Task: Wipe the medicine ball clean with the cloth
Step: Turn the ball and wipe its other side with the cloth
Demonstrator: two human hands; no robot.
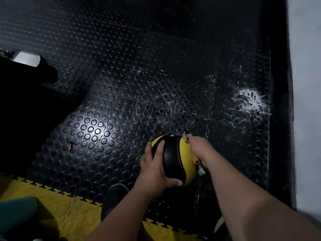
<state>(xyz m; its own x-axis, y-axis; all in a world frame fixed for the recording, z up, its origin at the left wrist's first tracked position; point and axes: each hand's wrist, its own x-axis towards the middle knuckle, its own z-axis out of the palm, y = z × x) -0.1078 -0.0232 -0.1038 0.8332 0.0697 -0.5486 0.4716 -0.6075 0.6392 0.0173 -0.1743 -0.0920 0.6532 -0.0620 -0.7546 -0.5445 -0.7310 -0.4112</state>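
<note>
Black studded rubber floor (121,84) fills the room, edged by a strip of yellow interlocking tiles (57,204) along its near side and marked by a white splatter (250,100) close to its right edge, beside the pale wall (305,84). Held just above the floor's near-right part, the yellow-and-black medicine ball (173,159) is gripped by the left hand (154,169), fingers spread across its left face and thumb hooked beneath. The right hand (199,150) presses a patterned cloth (196,160) against the ball's right side, its fingers hidden, so I cannot tell how they lie.
</note>
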